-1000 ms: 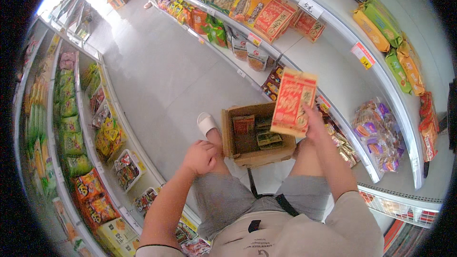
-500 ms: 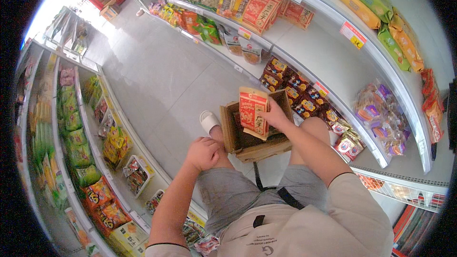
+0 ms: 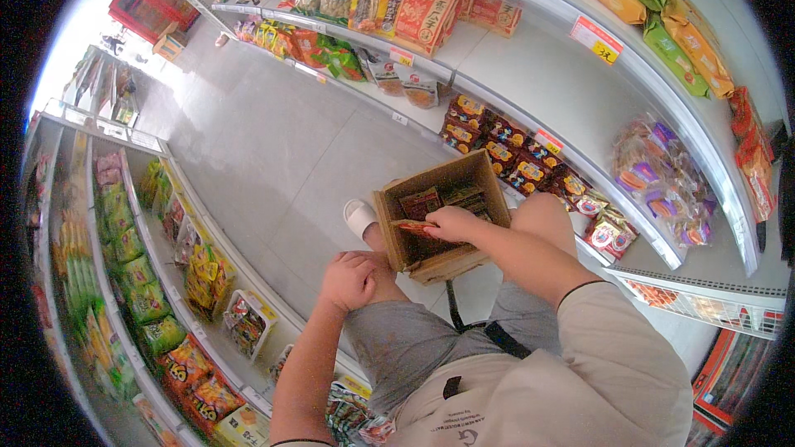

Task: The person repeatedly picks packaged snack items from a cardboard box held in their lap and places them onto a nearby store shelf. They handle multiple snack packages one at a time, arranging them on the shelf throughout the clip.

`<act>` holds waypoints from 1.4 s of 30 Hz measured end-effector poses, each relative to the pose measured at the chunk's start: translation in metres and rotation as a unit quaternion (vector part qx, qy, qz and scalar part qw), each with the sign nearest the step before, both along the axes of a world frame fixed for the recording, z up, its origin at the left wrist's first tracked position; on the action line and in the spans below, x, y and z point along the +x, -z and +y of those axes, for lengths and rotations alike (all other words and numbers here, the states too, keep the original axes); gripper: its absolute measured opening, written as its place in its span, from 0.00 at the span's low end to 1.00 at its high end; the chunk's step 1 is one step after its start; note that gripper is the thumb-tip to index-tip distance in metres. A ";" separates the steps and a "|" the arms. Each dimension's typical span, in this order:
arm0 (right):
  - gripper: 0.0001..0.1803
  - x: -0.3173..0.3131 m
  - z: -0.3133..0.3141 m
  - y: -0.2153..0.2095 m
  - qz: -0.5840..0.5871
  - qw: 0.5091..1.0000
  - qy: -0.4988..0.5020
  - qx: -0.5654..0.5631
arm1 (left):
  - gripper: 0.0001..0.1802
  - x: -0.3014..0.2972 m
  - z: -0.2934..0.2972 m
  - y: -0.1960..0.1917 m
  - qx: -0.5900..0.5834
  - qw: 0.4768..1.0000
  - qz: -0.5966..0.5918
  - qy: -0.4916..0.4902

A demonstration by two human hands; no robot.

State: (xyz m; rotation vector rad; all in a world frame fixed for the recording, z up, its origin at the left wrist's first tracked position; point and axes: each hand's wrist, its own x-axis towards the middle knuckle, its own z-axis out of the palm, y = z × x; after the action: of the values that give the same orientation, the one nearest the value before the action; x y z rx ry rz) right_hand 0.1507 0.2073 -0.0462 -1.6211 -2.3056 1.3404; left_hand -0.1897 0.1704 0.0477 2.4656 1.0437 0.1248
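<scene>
1. Shelf [image 3: 538,50], upper right of the frame.
2. Box [image 3: 451,266], open, just right of centre.
3. Packet [image 3: 410,226], red, tilted, at the box's mouth, mid-frame.
4. My right hand [image 3: 451,224], clamped on the packet.
5. My left hand [image 3: 348,281], on my knee [image 3: 384,280], fingers loosely bent.

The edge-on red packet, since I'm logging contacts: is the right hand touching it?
Touching. In the head view, the right hand grips the red packet by its right end.

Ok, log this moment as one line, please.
Right hand: holds red packet at opening of cardboard box | Left hand: on left knee | Box: more packets inside
</scene>
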 end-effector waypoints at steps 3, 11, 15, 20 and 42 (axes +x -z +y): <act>0.18 -0.006 -0.003 0.016 0.003 1.000 0.005 0.024 | 0.15 0.009 -0.001 -0.002 0.038 0.997 -0.063 0.002; 0.16 0.005 0.020 0.039 0.044 0.989 0.144 0.000 | 0.17 0.011 0.001 -0.020 0.041 0.999 -0.033 0.000; 0.17 0.005 0.031 0.043 0.038 0.978 0.202 -0.037 | 0.14 0.003 0.003 -0.009 0.031 1.000 -0.003 0.004; 0.17 0.015 0.037 0.075 0.005 0.984 0.162 -0.075 | 0.11 0.016 0.010 0.000 0.061 0.996 -0.066 0.003; 0.15 -0.027 0.008 0.187 -0.069 0.967 0.241 -0.050 | 0.12 0.006 0.014 -0.012 0.051 0.996 -0.077 0.015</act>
State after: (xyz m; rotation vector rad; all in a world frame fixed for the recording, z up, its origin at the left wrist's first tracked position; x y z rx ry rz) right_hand 0.1236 0.2155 -0.2334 -2.1817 -1.7452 1.2693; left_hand -0.1838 0.1849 0.0594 2.5151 0.9561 0.3597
